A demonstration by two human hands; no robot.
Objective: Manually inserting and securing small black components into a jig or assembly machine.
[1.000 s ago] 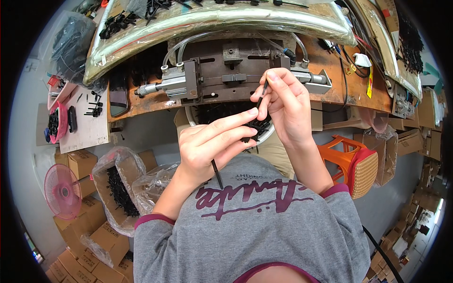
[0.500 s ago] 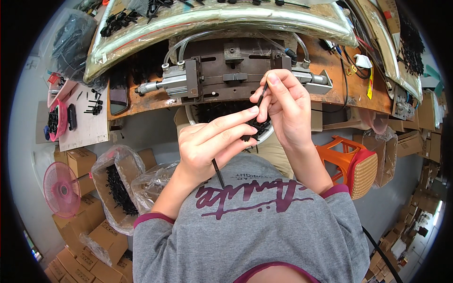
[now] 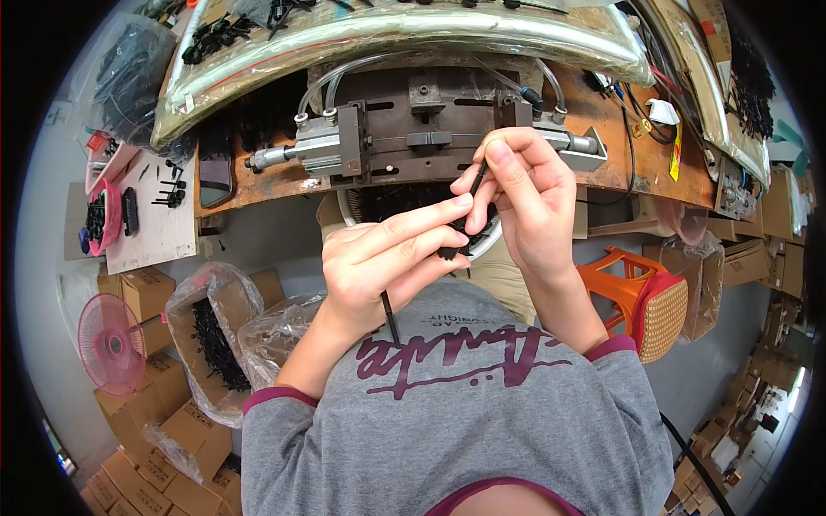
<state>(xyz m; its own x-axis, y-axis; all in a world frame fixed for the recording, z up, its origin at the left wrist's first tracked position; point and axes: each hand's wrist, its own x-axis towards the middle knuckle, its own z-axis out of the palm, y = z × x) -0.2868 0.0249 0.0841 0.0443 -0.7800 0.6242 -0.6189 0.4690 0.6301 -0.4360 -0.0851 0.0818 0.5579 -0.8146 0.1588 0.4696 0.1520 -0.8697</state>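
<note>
A thin black rod is pinched between the thumb and fingers of my right hand, slanting down toward my other hand. My left hand is closed around black plastic pieces, whose exact kind I cannot make out. Below its palm a slim black stick pokes out over the grey shirt. Both hands are raised in front of a metal clamping fixture with air cylinders on its two sides. Under them, partly hidden, a white round tub holds many black parts.
The wooden bench carries the fixture, with a plastic-wrapped shelf above it. A pink basket stands to the left, over a pink fan and a lined box of black parts. An orange stool sits to the right.
My right hand has shifted slightly to the right, and more of the thin rod shows below its fingertips. My left hand has barely moved; the stick under its palm has swung a little left.
</note>
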